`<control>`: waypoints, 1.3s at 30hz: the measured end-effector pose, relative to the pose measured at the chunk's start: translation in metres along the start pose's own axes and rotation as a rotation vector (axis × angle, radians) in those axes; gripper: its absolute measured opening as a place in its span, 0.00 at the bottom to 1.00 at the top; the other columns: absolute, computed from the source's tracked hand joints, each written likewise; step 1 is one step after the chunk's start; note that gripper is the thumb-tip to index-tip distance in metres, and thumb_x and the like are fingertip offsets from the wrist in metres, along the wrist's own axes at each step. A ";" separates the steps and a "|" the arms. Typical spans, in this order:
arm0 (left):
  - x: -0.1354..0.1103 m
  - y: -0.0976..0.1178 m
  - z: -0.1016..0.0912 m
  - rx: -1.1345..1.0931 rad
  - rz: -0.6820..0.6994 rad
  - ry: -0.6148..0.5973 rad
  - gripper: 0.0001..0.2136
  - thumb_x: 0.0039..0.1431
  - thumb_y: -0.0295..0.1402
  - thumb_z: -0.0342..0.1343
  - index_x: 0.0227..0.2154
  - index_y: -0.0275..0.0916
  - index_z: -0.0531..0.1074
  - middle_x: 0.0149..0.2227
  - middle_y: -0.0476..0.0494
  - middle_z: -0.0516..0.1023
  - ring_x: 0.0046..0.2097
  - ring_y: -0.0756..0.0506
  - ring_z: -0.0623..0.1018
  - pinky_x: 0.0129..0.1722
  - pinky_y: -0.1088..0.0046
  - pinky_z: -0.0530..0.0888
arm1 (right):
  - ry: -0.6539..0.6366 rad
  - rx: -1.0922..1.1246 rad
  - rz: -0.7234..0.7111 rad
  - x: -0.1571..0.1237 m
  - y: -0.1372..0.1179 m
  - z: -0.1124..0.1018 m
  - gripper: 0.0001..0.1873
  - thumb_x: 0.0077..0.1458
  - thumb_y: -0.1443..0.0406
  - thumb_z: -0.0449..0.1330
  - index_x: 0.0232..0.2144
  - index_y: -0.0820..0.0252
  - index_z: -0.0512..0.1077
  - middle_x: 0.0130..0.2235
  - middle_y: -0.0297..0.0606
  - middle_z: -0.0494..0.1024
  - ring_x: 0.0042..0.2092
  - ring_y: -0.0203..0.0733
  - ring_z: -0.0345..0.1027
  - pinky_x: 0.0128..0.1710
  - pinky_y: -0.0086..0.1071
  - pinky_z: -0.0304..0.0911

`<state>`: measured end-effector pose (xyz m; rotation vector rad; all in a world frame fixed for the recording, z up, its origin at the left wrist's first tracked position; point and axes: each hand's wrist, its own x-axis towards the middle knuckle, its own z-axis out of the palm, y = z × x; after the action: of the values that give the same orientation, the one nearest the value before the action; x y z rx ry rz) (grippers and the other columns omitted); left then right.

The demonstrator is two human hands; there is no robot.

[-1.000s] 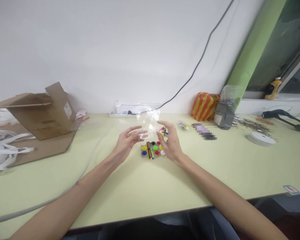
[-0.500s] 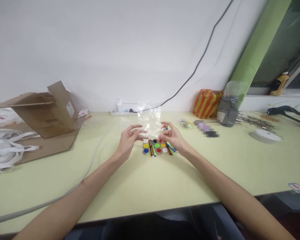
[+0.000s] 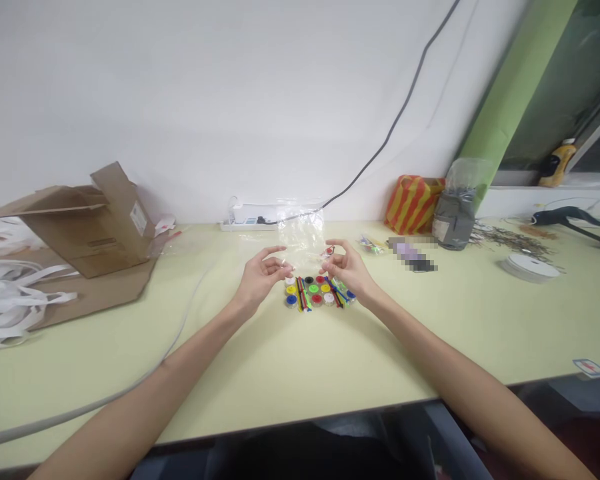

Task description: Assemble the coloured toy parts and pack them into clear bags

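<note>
A clear plastic bag [image 3: 303,237] hangs upright between my two hands, above the table. My left hand [image 3: 264,273] pinches its lower left corner with thumb and finger. At the lower right corner my right hand [image 3: 347,267] pinches it the same way. Just below lie several small round discs in blue, yellow, green, red, white and black, such as a red disc [image 3: 317,300] and a blue disc [image 3: 291,301]. Between them lie bundles of thin coloured plastic strips [image 3: 303,295]. My right hand partly hides a small red and white piece behind it.
On the left stand an open cardboard box [image 3: 95,230] and a heap of white straps [image 3: 15,293]. A power strip [image 3: 245,223] lies by the wall. To the right are a striped bag [image 3: 414,205], a grey bag [image 3: 454,217], a white spool [image 3: 530,268] and packed coloured pieces [image 3: 371,245].
The bag is spread a little flatter, and my left fingers have closed in on its corner. The view has shifted slightly; the discs and strips lie as before.
</note>
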<state>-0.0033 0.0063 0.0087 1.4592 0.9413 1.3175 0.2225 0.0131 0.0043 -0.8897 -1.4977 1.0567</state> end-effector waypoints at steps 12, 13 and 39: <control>0.004 -0.008 -0.009 0.143 0.012 0.018 0.18 0.57 0.48 0.62 0.35 0.36 0.80 0.32 0.40 0.81 0.37 0.43 0.79 0.40 0.66 0.73 | 0.026 -0.118 -0.096 0.002 0.006 -0.005 0.26 0.51 0.62 0.61 0.53 0.55 0.61 0.25 0.26 0.70 0.34 0.42 0.75 0.34 0.33 0.63; 0.005 -0.009 -0.009 0.103 0.010 0.005 0.18 0.59 0.49 0.60 0.36 0.36 0.80 0.36 0.38 0.82 0.40 0.42 0.80 0.42 0.65 0.74 | 0.022 -0.135 -0.104 0.002 0.005 -0.006 0.27 0.51 0.62 0.61 0.53 0.55 0.61 0.25 0.26 0.70 0.33 0.42 0.74 0.34 0.34 0.63; 0.013 -0.013 -0.021 -0.042 -0.026 0.097 0.21 0.57 0.48 0.63 0.43 0.32 0.77 0.45 0.29 0.83 0.47 0.37 0.82 0.48 0.61 0.76 | -0.024 -0.347 -0.173 0.004 0.012 -0.011 0.29 0.53 0.65 0.62 0.57 0.57 0.62 0.30 0.31 0.80 0.38 0.44 0.76 0.42 0.36 0.63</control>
<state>-0.0214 0.0249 -0.0005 1.3568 0.9869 1.3913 0.2328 0.0228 -0.0054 -0.9659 -1.7769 0.6943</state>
